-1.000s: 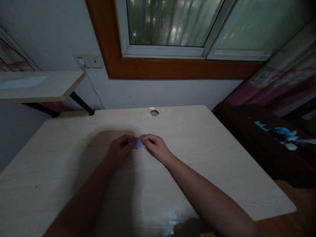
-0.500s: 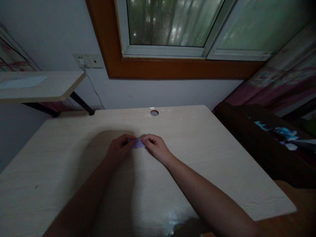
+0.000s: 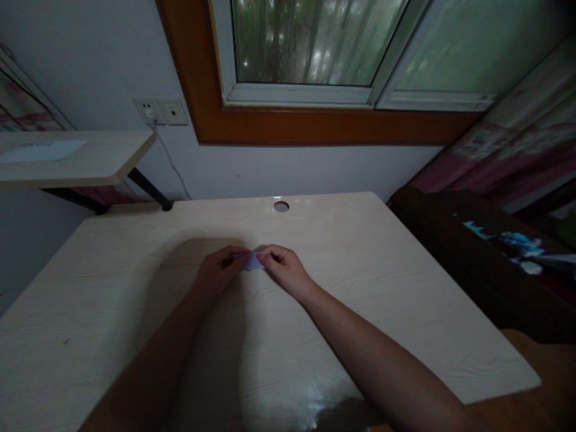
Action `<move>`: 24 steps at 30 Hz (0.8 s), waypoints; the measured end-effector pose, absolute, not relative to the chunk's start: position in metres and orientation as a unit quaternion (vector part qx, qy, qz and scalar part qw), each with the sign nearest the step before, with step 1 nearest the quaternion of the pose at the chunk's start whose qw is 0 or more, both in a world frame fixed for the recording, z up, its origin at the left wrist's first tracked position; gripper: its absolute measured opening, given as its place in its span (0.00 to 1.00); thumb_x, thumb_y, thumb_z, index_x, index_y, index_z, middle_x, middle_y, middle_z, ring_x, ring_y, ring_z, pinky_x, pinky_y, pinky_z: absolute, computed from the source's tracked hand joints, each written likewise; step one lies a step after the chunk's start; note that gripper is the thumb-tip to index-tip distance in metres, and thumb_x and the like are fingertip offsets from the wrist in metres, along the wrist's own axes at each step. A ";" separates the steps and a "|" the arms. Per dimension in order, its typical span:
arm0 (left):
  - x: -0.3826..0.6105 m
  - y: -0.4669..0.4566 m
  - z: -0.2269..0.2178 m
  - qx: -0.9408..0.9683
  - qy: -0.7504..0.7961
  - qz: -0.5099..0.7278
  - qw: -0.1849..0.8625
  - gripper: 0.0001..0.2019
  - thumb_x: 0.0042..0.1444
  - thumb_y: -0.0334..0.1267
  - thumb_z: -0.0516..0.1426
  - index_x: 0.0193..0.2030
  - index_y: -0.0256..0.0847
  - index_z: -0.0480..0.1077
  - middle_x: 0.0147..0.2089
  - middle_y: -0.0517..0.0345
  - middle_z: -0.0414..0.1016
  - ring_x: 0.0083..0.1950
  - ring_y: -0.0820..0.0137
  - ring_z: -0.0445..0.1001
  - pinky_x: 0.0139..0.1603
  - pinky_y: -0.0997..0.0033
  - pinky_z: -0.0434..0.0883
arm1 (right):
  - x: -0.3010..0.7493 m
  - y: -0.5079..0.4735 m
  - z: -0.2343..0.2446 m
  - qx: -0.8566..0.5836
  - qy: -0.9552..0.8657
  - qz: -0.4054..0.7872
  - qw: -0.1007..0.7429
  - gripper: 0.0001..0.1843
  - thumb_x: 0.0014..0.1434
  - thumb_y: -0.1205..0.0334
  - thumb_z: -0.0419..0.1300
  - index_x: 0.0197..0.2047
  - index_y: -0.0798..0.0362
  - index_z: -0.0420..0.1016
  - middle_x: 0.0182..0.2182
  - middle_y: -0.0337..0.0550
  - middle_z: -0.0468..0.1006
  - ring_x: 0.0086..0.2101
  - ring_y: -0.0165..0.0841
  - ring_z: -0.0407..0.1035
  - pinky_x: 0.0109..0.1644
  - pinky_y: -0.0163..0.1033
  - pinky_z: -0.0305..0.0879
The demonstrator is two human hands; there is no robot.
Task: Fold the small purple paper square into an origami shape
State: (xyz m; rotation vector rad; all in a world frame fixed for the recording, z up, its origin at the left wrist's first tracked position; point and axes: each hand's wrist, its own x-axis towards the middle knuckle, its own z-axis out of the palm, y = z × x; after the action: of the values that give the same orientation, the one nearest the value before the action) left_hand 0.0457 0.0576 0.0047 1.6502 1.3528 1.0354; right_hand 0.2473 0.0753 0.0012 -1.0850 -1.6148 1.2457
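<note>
A small piece of purple paper (image 3: pixel 254 261) is held just above or on the pale wooden desk (image 3: pixel 360 264); I cannot tell which. My left hand (image 3: pixel 220 268) pinches its left side between thumb and fingers. At its right side, my right hand (image 3: pixel 284 267) grips it the same way. The thumbs lie near each other on the paper, and the fingers cover its two ends. Whether the paper is folded is too small to make out.
A round cable hole (image 3: pixel 281 206) lies near the desk's back edge. At the back left a raised shelf (image 3: pixel 130 162) on black legs bears a paper sheet (image 3: pixel 42 150). A white cable (image 3: pixel 173 165) hangs from the wall socket (image 3: pixel 161 111). Dark furniture (image 3: pixel 450 240) stands at the right.
</note>
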 end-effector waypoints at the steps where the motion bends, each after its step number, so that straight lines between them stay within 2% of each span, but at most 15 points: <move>1: 0.046 0.058 0.004 0.644 0.528 0.405 0.377 0.14 0.57 0.48 0.60 0.44 0.42 0.79 0.38 0.55 0.81 0.36 0.67 0.77 0.37 0.71 0.71 | 0.247 0.075 0.001 -0.429 -0.641 0.492 0.404 0.14 0.60 0.51 0.59 0.32 0.53 0.77 0.27 0.38 0.74 0.28 0.31 0.64 0.36 0.36 0.59; 13: 0.045 0.057 0.004 0.647 0.537 0.401 0.364 0.13 0.57 0.46 0.60 0.43 0.41 0.79 0.34 0.57 0.80 0.33 0.69 0.75 0.34 0.73 0.69 | 0.247 0.075 0.000 -0.429 -0.649 0.480 0.406 0.14 0.61 0.52 0.59 0.31 0.53 0.76 0.25 0.37 0.71 0.28 0.30 0.63 0.35 0.35 0.58; 24: 0.045 0.059 0.002 0.632 0.533 0.404 0.391 0.14 0.57 0.47 0.60 0.44 0.40 0.78 0.37 0.55 0.81 0.37 0.67 0.78 0.39 0.71 0.73 | 0.248 0.078 -0.006 -0.418 -0.654 0.479 0.410 0.14 0.62 0.53 0.58 0.33 0.54 0.78 0.28 0.39 0.76 0.30 0.31 0.67 0.37 0.35 0.61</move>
State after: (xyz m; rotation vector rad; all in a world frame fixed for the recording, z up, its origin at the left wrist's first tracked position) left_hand 0.0449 0.0588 0.0021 1.6065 1.3526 1.0263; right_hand 0.2477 0.0775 -0.0057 -1.0522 -1.6458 1.2073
